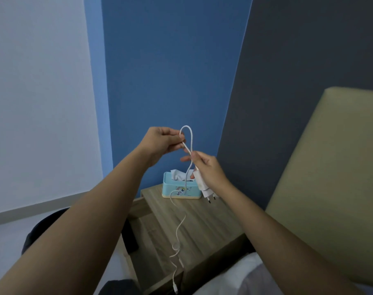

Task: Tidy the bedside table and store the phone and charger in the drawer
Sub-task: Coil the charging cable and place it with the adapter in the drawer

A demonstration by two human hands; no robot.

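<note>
No readable text, brand, number or sign is showing anywhere. The light blue plastic tissue box on the wooden bedside table is carrying only a small colourful picture, too blurred to read.

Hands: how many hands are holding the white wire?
2. The left hand pinches the loop at the top of the cable; the right hand grips it lower, with the plug.
</note>
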